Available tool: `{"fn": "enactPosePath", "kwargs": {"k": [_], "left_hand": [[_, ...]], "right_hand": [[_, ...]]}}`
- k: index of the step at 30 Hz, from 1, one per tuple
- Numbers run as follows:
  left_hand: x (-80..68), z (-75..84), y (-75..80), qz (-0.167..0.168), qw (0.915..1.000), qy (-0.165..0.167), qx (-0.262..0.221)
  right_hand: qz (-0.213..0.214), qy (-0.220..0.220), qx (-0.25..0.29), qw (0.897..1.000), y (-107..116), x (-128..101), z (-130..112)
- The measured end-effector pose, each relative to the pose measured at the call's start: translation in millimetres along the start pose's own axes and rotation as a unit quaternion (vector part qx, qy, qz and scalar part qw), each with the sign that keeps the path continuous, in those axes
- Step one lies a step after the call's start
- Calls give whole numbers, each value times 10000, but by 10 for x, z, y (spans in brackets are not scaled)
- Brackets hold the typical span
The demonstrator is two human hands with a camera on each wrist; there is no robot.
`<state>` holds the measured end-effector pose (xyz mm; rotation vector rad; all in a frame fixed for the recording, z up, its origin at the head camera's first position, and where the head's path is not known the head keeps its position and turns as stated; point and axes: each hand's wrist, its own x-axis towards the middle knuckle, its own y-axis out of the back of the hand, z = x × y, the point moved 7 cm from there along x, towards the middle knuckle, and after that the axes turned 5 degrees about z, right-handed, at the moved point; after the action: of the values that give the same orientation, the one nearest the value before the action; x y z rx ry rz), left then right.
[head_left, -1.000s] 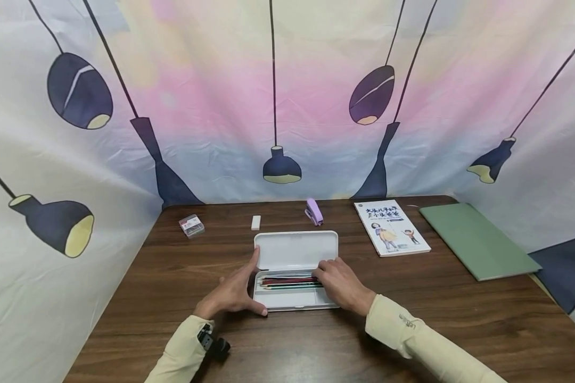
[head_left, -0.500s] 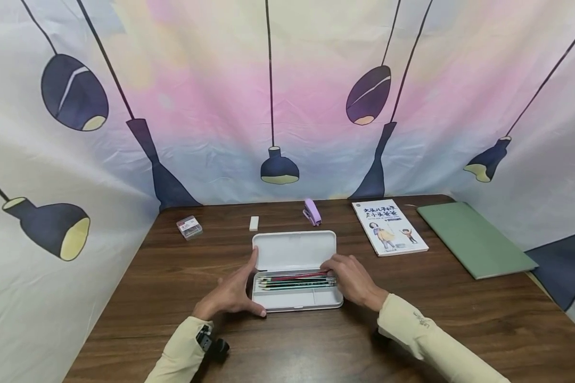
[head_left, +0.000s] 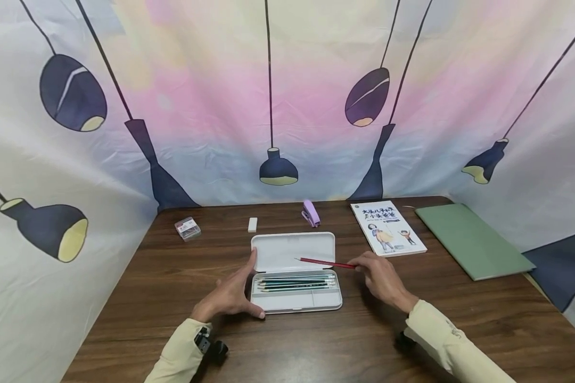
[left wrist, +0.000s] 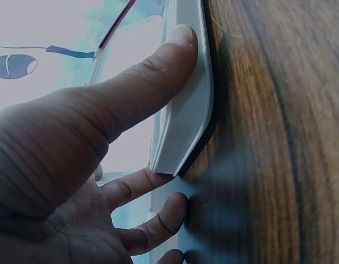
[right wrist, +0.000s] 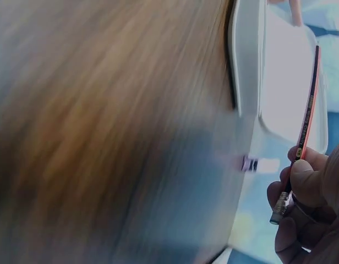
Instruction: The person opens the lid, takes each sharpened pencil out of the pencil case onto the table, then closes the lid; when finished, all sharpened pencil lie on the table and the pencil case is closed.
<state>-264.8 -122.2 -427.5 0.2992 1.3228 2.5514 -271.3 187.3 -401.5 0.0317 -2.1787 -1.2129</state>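
A white pencil case (head_left: 281,305) lies on the table with its lid (head_left: 294,249) folded back. Several green and dark pencils (head_left: 294,284) lie side by side in its rear compartment. My left hand (head_left: 229,293) holds the case at its left end, thumb on the front wall (left wrist: 183,115) and index finger reaching back to the lid. My right hand (head_left: 383,279), to the right of the case, pinches a red pencil (head_left: 323,262) near its eraser end (right wrist: 278,212). The pencil is raised, its sharpened tip pointing left over the lid.
Behind the case lie a white eraser (head_left: 252,224) and a purple stapler (head_left: 310,213). A small clear box (head_left: 188,229) sits back left. At the back right are a white picture book (head_left: 388,229) and a green folder (head_left: 474,239). A printed curtain (head_left: 211,175) hangs behind the table.
My right hand has drawn the red pencil up out of the case and moved right with it. My left hand has stayed at the case's left end.
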Motion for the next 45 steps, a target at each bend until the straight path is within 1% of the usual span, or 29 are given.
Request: {"fn": "enactPosePath", "kwargs": {"k": [6, 9, 12, 17, 19, 24, 30, 33, 40, 45], "left_hand": [[-6, 1, 28, 22, 10000, 34, -28], [-11, -4, 30, 27, 10000, 49, -36], [-15, -7, 23, 29, 10000, 44, -28], [-6, 13, 15, 26, 10000, -2, -20], [-3, 19, 14, 29, 10000, -21, -1], [0, 20, 23, 37, 10000, -35, -21], [-15, 13, 17, 10, 10000, 20, -90], [-17, 12, 20, -6, 10000, 36, -62], [-18, 25, 29, 25, 10000, 14, -83], [-18, 27, 33, 17, 10000, 42, -56]], "right_hand": [[81, -299, -203, 9993, 175, -137, 255], [21, -486, -395, 9980, 261, -239, 394], [-128, -693, -725, 9949, 342, -348, 520], [-115, -772, -1398, 9871, 457, -492, 644], [-82, -741, -1498, 9859, 479, -521, 655], [-309, -668, -1533, 9854, 468, -536, 647], [-652, -874, -1566, 9816, 411, -546, 673], [-727, -898, -1598, 9804, 396, -543, 677], [-619, -625, -1495, 9848, 418, -494, 619], [-441, -533, -1353, 9884, 417, -320, 466]]}}
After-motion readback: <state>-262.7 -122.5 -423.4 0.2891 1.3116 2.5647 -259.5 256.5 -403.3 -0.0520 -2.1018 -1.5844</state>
